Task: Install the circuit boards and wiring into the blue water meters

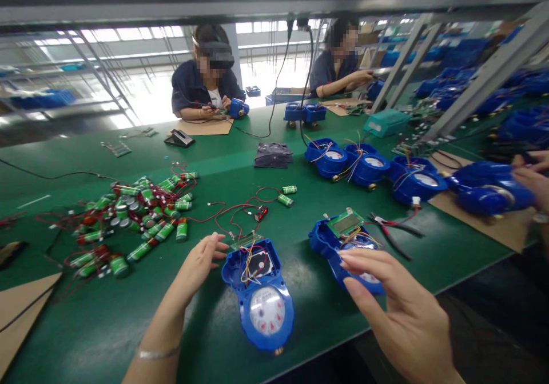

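Wires are the worry: thin leads stick up loose from the open blue meter [261,292], and the left hand [198,262], open with fingertips just at that meter's left edge, could snag them. Right of it, the right hand [394,304] hovers spread and empty over a second meter [343,241]; pliers [392,230] lie just beyond, easily knocked.

head view: worn on the person's head | faces forward and down across the green-topped bench [128,327] | close above the person's own hands | far edge takes in two seated co-workers opposite | wide lens bends edges | no second view
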The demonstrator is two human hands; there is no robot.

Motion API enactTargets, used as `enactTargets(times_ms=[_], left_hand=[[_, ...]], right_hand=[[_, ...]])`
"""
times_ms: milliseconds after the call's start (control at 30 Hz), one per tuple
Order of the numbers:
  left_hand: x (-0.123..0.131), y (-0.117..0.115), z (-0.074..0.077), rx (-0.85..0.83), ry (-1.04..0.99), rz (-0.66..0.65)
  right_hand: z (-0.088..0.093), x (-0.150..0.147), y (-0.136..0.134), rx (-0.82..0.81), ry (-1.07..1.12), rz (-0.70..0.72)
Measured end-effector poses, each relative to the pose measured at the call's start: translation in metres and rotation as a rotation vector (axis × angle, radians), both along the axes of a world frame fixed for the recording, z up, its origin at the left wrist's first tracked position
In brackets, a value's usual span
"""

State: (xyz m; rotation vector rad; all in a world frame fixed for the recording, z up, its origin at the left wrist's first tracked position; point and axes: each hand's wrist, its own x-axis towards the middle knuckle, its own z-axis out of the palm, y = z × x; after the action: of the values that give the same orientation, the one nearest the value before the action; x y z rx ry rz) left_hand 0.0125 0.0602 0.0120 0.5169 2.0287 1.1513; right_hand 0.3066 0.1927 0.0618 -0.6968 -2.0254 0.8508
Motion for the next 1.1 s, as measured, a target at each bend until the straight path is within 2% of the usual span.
enactTargets(times_ms=[267,367,533,633,700,867,967,1100], left_hand=[[0.010,0.013,0.008,-0.018,-0.193,-0.065],[0.009,0.019,0.008,0.010,-0.234,-0.095],[0.003,0.031,0.007,0.151,-0.177,-0.024],[0.005,0.034,0.019,0.247,-0.144,0.031],[0.009,0.034,0.031,0.292,-0.140,0.046],[0.018,0.030,0.056,0.360,-0.140,0.028],[0.019,0.026,0.059,0.393,-0.123,0.011],[0.019,0.022,0.057,0.441,-0.127,0.008]], right_hand=[[-0.003,-0.017,-0.001,-0.006,-0.029,0.073],[-0.004,-0.028,-0.001,-0.055,-0.041,0.109],[-0.018,-0.054,0.002,-0.288,-0.064,0.154],[-0.025,-0.071,0.005,-0.449,-0.091,0.164],[-0.025,-0.082,0.007,-0.494,-0.127,0.174],[-0.016,-0.102,0.004,-0.399,-0.195,0.274],[-0.014,-0.108,0.000,-0.370,-0.203,0.351],[-0.017,-0.108,0.000,-0.359,-0.183,0.352]])
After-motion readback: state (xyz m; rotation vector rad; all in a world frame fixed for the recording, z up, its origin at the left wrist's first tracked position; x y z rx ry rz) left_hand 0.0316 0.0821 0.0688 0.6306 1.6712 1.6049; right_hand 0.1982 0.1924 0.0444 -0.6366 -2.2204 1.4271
